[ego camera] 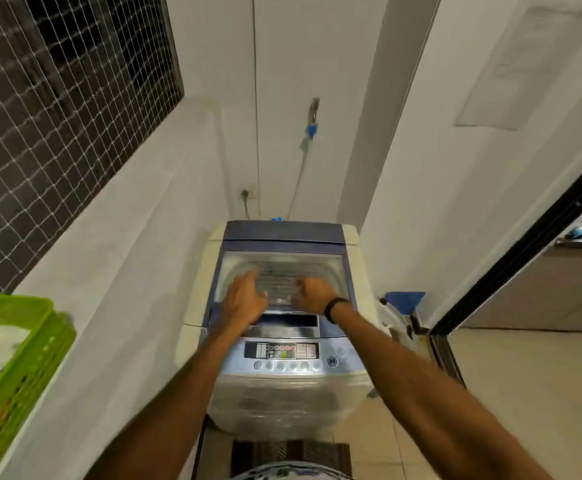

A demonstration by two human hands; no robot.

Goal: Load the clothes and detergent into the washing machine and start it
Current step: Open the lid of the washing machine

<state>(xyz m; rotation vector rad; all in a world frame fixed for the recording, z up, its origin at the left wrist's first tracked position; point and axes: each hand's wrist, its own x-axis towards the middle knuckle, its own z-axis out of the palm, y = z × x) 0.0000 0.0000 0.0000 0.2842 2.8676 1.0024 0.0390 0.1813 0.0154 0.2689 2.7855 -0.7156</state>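
Note:
A top-loading washing machine [284, 382] stands in a narrow corner, its glass lid [282, 265] closed flat. Both my hands rest over the front part of that lid. My left hand [244, 297] lies spread with fingers apart on the glass. My right hand [313, 294], a dark band on its wrist, has its fingers curled near the lid's front edge; whether it grips anything I cannot tell. The control panel [282, 355] with lit display and a row of round buttons faces me below the hands. A green plastic basket [22, 344] holding white and red clothes sits on the ledge at left.
A white ledge [116, 271] runs along the left under a netted window [57, 116]. Behind the machine hang a tap with a blue hose [308, 140] and a wall socket [248, 195]. A dark-framed doorway [525, 254] opens at right. A striped mat [289, 452] lies before the machine.

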